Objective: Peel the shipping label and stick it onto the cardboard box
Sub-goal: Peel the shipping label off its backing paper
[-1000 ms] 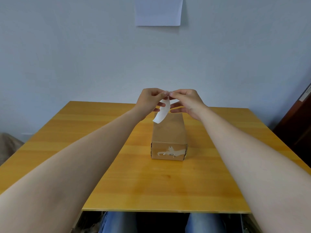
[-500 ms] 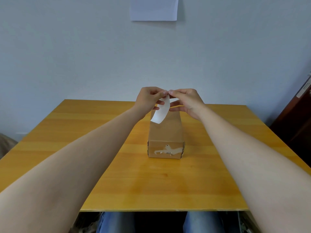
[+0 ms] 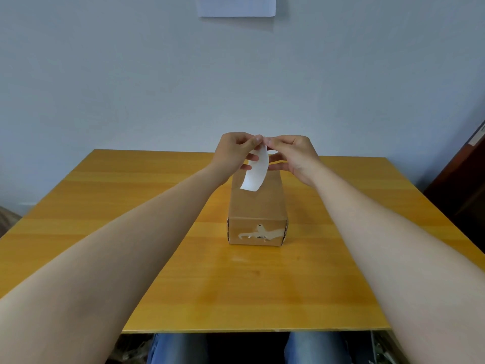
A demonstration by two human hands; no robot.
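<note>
A long brown cardboard box [image 3: 256, 203] lies on the wooden table [image 3: 136, 206], its near end face bearing torn white tape remnants. Above its far end I hold a curved white shipping label [image 3: 255, 172] by its top edge. My left hand [image 3: 234, 151] and my right hand [image 3: 291, 156] both pinch that top edge, fingertips meeting. The label hangs down and curls toward me, its lower end just above the box top. Whether the backing has separated is too small to tell.
A white sheet of paper [image 3: 237, 6] is fixed to the pale wall behind the table. A dark wooden door or cabinet [image 3: 467, 179] stands at the right. My knees in jeans [image 3: 181, 348] show below the table's near edge.
Both hands stay pinched together at the label's top. The label now hangs a little straighter and more centred over the box. The view has shifted slightly.
</note>
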